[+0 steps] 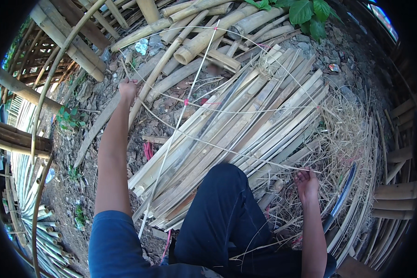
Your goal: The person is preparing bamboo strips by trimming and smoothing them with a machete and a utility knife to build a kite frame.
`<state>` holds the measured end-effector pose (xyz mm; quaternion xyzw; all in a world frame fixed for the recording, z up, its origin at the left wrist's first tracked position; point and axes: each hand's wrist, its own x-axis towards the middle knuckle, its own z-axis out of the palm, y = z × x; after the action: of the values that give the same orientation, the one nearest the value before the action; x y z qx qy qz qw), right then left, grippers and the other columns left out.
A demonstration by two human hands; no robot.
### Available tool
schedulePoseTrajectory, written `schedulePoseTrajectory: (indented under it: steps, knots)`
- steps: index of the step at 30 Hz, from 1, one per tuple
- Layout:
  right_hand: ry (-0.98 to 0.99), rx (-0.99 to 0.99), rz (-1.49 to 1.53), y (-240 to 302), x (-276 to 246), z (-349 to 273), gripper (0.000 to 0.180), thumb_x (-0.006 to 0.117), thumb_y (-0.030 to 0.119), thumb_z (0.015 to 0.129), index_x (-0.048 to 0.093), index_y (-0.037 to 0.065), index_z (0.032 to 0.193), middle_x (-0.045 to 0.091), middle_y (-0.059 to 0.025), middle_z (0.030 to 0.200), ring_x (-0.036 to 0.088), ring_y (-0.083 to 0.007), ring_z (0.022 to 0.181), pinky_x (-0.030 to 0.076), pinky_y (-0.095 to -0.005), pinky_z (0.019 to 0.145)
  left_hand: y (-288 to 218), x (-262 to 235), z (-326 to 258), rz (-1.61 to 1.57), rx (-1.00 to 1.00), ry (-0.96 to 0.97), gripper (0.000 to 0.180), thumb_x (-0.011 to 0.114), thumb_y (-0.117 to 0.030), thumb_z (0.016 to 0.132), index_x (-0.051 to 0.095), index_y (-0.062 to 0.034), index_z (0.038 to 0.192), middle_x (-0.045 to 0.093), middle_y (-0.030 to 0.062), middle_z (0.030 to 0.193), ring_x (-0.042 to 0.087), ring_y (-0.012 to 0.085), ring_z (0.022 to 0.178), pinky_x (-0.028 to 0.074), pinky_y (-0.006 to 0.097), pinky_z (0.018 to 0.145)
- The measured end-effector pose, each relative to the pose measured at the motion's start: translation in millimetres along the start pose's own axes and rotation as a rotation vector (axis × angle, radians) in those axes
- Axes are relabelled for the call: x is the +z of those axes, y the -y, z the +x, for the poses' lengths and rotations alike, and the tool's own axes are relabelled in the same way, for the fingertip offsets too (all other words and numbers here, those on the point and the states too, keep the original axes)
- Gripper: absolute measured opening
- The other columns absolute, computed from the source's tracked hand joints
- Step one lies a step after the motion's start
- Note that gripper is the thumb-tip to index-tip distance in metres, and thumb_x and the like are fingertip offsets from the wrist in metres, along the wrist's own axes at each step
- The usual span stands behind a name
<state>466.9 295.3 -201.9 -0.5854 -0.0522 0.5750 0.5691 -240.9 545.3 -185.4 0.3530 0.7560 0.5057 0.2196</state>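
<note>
A thin, pale bamboo strip (208, 142) bows across the view between my two hands. My left hand (128, 88), arm stretched forward, is closed around its far left end. At the lower right, my right hand (306, 184) pinches the strip near its other end, fingers curled upward. The strip crosses a light frame of thin bamboo sticks, whose long straight spine (170, 141) runs from the top centre toward my lap. Red ties (186, 102) bind the frame's curved cross strips (259, 111) to the spine and at the right tip.
Beneath the frame lies a wide bundle of split bamboo slats (227, 134). Thick bamboo poles (204, 44) are piled at the far side. Shavings (347, 134) heap up on the right. Cut bamboo rods (37, 217) lie at left. My bent knee (222, 194) is close below.
</note>
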Motion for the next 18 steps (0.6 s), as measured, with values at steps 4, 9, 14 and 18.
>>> schedulePoseTrajectory:
  steps: [4,9,14,18]
  knots:
    - [0.016,-0.006,-0.002,-8.6,2.1,5.9,0.026,0.044,0.029,0.103,0.057,0.008,0.105,0.061,-0.0053,0.087,0.056,-0.0171,0.08,0.048,-0.0378,0.074,5.6,-4.9,7.3,0.056,0.037,0.009,0.02,0.039,-0.006,0.1,0.055,0.0004,0.09,0.056,0.0052,0.073,0.047,0.0111,0.048,0.04,0.028,0.041]
    - [0.0,-0.018,-0.009,-9.3,-0.9,5.3,0.026,0.043,0.029,0.103,0.055,0.006,0.107,0.061,-0.007,0.09,0.056,-0.017,0.08,0.05,-0.0371,0.073,13.0,-0.8,8.7,0.062,0.001,0.043,0.021,0.038,-0.007,0.1,0.056,0.0011,0.091,0.052,0.0033,0.064,0.047,0.0118,0.048,0.04,0.027,0.043]
    - [0.012,-0.045,-0.002,-6.1,6.3,9.3,0.027,0.042,0.028,0.103,0.054,0.004,0.108,0.06,-0.009,0.089,0.056,-0.0195,0.078,0.049,-0.0386,0.073,24.4,-10.1,21.2,0.075,-0.04,0.049,0.02,0.045,-0.008,0.096,0.061,0.0004,0.087,0.067,0.0082,0.093,0.06,0.0151,0.068,0.051,0.031,0.054]
    - [0.023,-0.098,-0.012,2.0,16.6,7.7,0.028,0.044,0.028,0.102,0.055,0.003,0.107,0.059,-0.0091,0.088,0.056,-0.0191,0.077,0.049,-0.038,0.071,26.8,-10.3,19.1,0.022,-0.051,0.038,0.022,0.043,-0.008,0.097,0.06,0.0005,0.086,0.066,0.0083,0.091,0.059,0.0151,0.065,0.05,0.031,0.052]
